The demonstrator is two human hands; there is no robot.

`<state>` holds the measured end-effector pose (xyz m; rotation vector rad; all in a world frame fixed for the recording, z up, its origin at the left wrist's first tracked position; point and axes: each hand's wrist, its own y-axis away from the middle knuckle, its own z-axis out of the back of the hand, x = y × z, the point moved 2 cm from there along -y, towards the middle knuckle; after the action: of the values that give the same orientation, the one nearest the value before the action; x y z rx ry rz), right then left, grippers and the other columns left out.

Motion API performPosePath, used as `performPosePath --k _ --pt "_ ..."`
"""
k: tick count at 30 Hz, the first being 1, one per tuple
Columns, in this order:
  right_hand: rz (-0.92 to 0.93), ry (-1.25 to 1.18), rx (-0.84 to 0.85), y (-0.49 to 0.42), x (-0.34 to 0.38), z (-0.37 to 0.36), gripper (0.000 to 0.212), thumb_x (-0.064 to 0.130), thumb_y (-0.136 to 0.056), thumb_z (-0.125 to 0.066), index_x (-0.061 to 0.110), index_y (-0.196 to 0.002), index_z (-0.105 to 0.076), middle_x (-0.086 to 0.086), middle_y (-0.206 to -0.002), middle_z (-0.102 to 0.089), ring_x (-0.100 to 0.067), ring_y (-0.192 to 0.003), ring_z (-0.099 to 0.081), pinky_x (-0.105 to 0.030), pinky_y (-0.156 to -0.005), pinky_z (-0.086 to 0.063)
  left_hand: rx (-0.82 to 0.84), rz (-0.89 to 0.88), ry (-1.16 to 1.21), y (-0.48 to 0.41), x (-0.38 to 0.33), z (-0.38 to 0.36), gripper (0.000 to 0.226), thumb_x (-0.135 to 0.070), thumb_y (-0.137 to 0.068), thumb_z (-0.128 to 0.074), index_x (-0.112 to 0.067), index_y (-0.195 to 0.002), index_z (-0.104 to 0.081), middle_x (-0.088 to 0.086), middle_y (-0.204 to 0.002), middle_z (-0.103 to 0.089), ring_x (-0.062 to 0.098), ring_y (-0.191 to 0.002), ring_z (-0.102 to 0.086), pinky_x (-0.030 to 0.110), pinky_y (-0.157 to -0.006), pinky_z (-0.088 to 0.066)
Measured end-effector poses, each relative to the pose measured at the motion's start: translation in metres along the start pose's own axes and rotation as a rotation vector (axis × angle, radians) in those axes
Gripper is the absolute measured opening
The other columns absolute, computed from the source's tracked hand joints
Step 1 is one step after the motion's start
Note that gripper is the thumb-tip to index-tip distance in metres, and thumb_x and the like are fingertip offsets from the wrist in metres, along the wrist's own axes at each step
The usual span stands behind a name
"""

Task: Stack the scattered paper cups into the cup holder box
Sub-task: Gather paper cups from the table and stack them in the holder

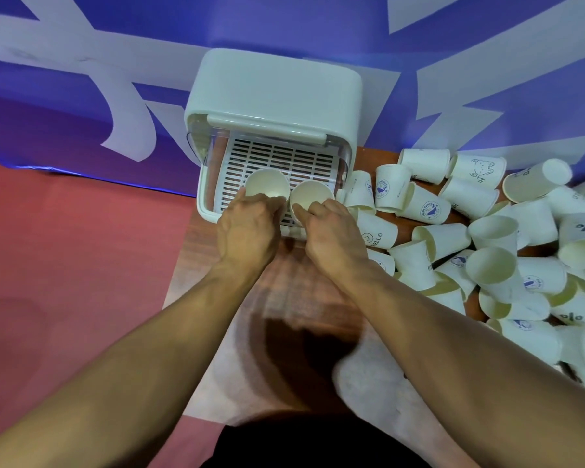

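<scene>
At the front of the cup holder box (274, 92), my left hand (247, 228) has its grip clamped on the left cup (267, 185), my right hand (335, 231) on the right cup (309, 196); my hands hide both cups' walls. Right of the box lie scattered cups (487, 238), some cut off

A: Where is room in the white plastic cup holder box (274, 92)?
B: At the back of its slatted tray (284, 157). The front is taken: the left hand (247, 228) holds the left white paper cup (267, 185), the right hand (331, 228) the right white paper cup (309, 195).
A: And beside it?
B: The heap of printed white paper cups (487, 238) reaches its right wall. Bare brown wooden tabletop (294, 288) shows between the forearms.
</scene>
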<state>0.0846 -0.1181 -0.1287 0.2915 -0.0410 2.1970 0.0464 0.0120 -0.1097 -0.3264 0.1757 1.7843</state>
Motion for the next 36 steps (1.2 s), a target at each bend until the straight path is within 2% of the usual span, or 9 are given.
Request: performPosePath --k 3,6,8,12,15,21,27,32,36 --pt "-0.001 -0.007 -0.015 0.0 0.001 0.001 0.054 0.006 -0.079 -0.037 0.009 -0.128 -0.058 -0.013 -0.093 -0.065 -0.034 -0.095 -0.052 -0.039 -0.09 -0.039 0.159 -0.019 0.02 0.002 0.003 -0.002 0.009 -0.017 -0.086 -0.06 -0.017 -0.091 -0.067 0.008 -0.082 -0.066 0.035 -0.083 -0.057 0.032 -0.061 -0.034" --pt "0.006 -0.013 0.001 0.001 0.001 -0.002 0.049 0.004 -0.082 -0.042 0.007 -0.129 -0.057 -0.013 -0.098 -0.065 -0.034 -0.098 -0.052 -0.039 -0.093 -0.038 0.225 -0.061 0.046 0.001 0.003 -0.002 0.018 -0.013 -0.083 -0.063 -0.014 -0.1 -0.066 0.01 -0.09 -0.067 0.034 -0.089 -0.058 0.038 -0.082 -0.043" --pt "0.004 -0.024 -0.068 0.004 0.001 -0.002 0.043 0.004 -0.084 -0.053 0.007 -0.126 -0.058 -0.012 -0.103 -0.064 -0.032 -0.101 -0.053 -0.04 -0.098 -0.037 0.182 -0.072 0.073 0.001 0.005 -0.005 0.026 -0.013 -0.086 -0.063 -0.011 -0.112 -0.067 0.013 -0.102 -0.066 0.035 -0.097 -0.058 0.04 -0.087 -0.043" --pt "-0.056 -0.106 -0.346 0.02 -0.01 0.011 0.04 0.002 -0.08 -0.062 0.005 -0.119 -0.061 -0.011 -0.109 -0.061 -0.03 -0.105 -0.052 -0.042 -0.1 -0.039 -0.16 -0.044 0.22 0.013 -0.004 -0.007 0.032 -0.015 -0.091 -0.062 -0.009 -0.122 -0.062 0.015 -0.113 -0.059 0.034 -0.101 -0.054 0.04 -0.079 -0.048" --pt "-0.191 -0.136 -0.392 0.035 -0.042 0.02 0.039 0.001 -0.079 -0.06 0.007 -0.117 -0.062 -0.011 -0.11 -0.06 -0.03 -0.098 -0.053 -0.042 -0.084 -0.046 -0.087 -0.043 0.322 0.035 -0.03 -0.016 0.025 -0.025 -0.092 -0.06 -0.016 -0.114 -0.063 0.006 -0.106 -0.059 0.026 -0.091 -0.059 0.038 -0.071 -0.049" --pt "-0.217 -0.005 -0.007 0.049 -0.085 0.021 0.056 -0.002 -0.075 -0.065 0.01 -0.128 -0.055 -0.013 -0.122 -0.053 -0.033 -0.098 -0.053 -0.037 -0.069 -0.045 0.32 0.181 0.441 0.061 -0.077 -0.066 0.02 -0.037 -0.088 -0.062 -0.026 -0.105 -0.06 -0.002 -0.103 -0.067 0.025 -0.098 -0.061 0.033 -0.077 -0.046" --pt "0.017 0.081 0.261 0.041 -0.093 0.007 0.052 0.003 -0.087 -0.047 0.013 -0.138 -0.043 -0.002 -0.152 -0.029 -0.034 -0.117 -0.043 -0.043 -0.084 -0.048 0.436 0.357 0.466 0.055 -0.095 -0.1 0.024 -0.035 -0.09 -0.061 -0.023 -0.109 -0.054 0.001 -0.103 -0.068 0.03 -0.102 -0.06 0.033 -0.077 -0.042" --pt "0.134 0.2 0.302 0.036 -0.092 -0.003 0.04 0.012 -0.093 -0.045 0.015 -0.133 -0.043 -0.004 -0.134 -0.045 -0.03 -0.109 -0.047 -0.036 -0.068 -0.039 0.479 0.385 0.474 0.052 -0.096 -0.105 0.004 -0.023 -0.091 -0.061 -0.023 -0.091 -0.057 0.001 -0.095 -0.07 0.029 -0.098 -0.061 0.031 -0.078 -0.044" --pt "0.046 0.229 0.275 0.033 -0.092 0.008 0.034 0.009 -0.093 -0.044 0.01 -0.128 -0.045 -0.011 -0.122 -0.048 -0.033 -0.11 -0.047 -0.039 -0.066 -0.041 0.45 0.366 0.526 0.055 -0.098 -0.098 0.012 -0.02 -0.09 -0.058 -0.023 -0.101 -0.063 -0.003 -0.098 -0.072 0.026 -0.098 -0.063 0.031 -0.082 -0.047"
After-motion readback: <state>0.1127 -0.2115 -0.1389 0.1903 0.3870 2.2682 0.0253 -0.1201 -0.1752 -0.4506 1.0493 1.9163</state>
